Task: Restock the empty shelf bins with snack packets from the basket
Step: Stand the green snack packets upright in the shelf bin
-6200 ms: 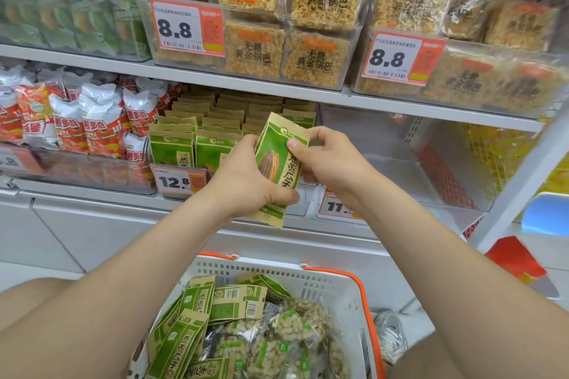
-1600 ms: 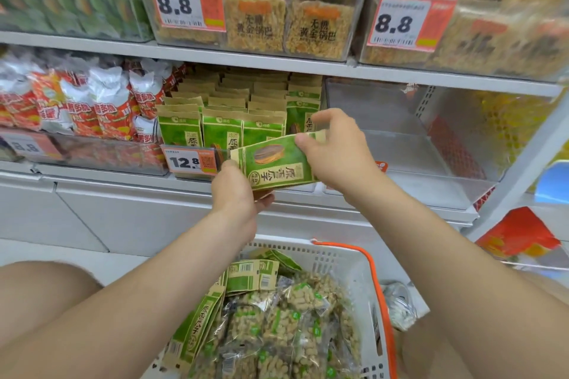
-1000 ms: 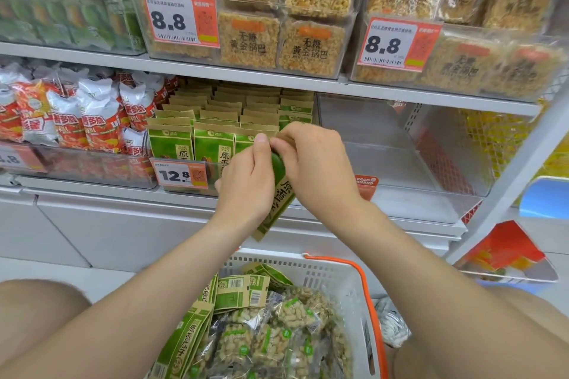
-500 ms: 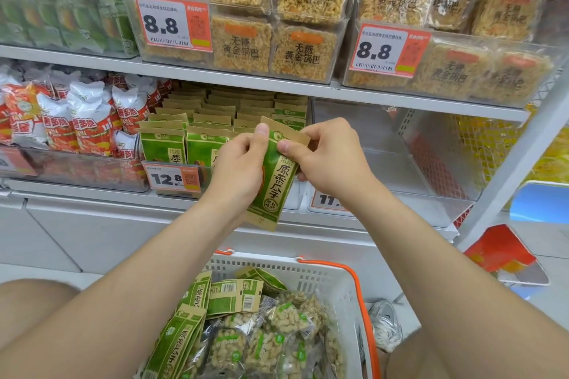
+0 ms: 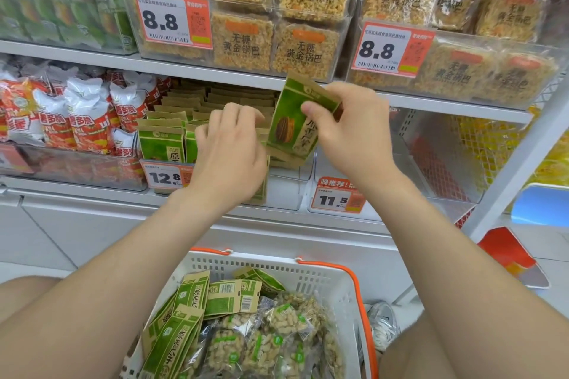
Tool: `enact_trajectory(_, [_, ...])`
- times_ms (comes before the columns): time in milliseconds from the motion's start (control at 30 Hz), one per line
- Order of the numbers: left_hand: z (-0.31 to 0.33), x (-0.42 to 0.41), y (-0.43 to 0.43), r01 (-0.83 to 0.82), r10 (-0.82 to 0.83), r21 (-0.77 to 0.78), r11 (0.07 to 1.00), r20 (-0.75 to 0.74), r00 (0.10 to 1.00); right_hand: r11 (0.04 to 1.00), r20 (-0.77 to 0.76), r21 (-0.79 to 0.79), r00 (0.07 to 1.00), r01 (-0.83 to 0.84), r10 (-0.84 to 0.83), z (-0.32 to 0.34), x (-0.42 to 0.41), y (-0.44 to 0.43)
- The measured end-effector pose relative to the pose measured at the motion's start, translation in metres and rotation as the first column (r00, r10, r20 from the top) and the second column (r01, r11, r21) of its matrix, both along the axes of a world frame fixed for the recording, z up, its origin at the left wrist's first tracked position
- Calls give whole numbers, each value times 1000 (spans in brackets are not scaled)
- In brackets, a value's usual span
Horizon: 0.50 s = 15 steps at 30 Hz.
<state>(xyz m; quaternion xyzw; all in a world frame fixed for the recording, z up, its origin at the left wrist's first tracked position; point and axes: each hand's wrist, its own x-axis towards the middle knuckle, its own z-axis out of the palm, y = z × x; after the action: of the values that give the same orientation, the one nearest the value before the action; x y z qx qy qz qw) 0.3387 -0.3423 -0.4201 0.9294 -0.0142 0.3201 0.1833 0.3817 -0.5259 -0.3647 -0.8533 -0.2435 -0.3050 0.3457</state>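
Note:
My right hand [image 5: 354, 135] pinches a green sunflower-seed packet [image 5: 292, 129] by its top corner, holding it upright above the front of the middle shelf bin [image 5: 286, 191]. My left hand [image 5: 231, 151] has relaxed, slightly bent fingers resting against the rows of green packets [image 5: 160, 141] standing in that bin; it grips nothing. Below, the white basket [image 5: 335, 283] with orange handles holds more green packets [image 5: 228, 295] and clear bags of nuts [image 5: 277, 335]. To the right stands a clear bin [image 5: 431, 163] with nothing in it.
Red-and-white snack bags [image 5: 83, 117] fill the bin on the left. The upper shelf carries clear bins of yellow rice-crust packs [image 5: 308, 49] with 8.8 price tags. A white shelf post [image 5: 520, 163] slants down the right side. A shoe [image 5: 381, 323] shows beside the basket.
My left hand let go of the packet and moved left onto the stocked rows. My right hand lifted the packet slightly up and right, holding it alone.

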Motion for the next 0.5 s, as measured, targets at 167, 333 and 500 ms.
enact_trajectory(167, [-9, 11, 15, 6, 37, 211, 977, -201, 979, 988, 46, -154, 998, -29, 36, -13, 30, 6])
enact_trajectory(333, [-19, 21, 29, 40, 69, 299, 953, -348, 935, 911, -9, -407, 997, 62, -72, -35, 59, 17])
enact_trajectory(500, [-20, 25, 31, 54, 69, 294, 954, -390, 918, 818, -36, -538, 964, 204, -264, -53, 78, 26])
